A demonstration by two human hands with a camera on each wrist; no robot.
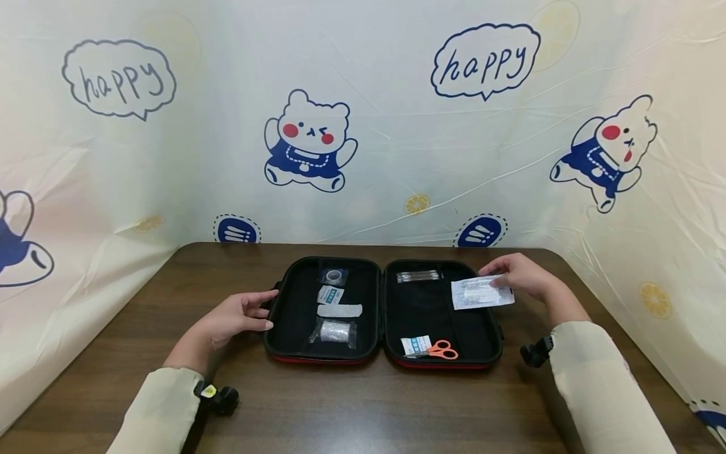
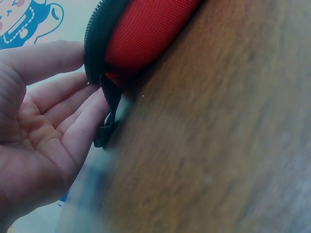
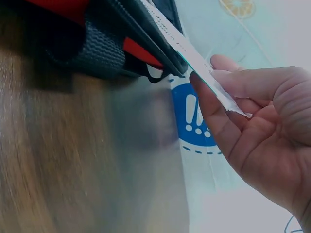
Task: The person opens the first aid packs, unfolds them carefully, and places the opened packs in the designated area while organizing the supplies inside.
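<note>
A black-lined zip case [image 1: 292, 321] with a red outer shell lies spread flat on the table. My right hand [image 1: 522, 277] pinches a white printed packet [image 1: 479, 295] between thumb and fingers, over the right half's far corner. At the left half's outer edge, my left hand [image 1: 235, 318] touches the rim with extended fingers; the red shell [image 2: 146, 39] shows beside them in the left wrist view. The left half holds a tape roll [image 1: 333, 276], a small packet [image 1: 330, 294], a white strip [image 1: 339, 311] and a wrapped bandage roll [image 1: 336, 331].
In the case's right half lie orange-handled scissors [image 1: 443, 350], another small packet [image 1: 416, 345] and a clear packet of thin sticks [image 1: 418, 276]. The brown wooden table [image 1: 351, 410] meets a printed curtain [image 1: 397, 157] behind and at both sides.
</note>
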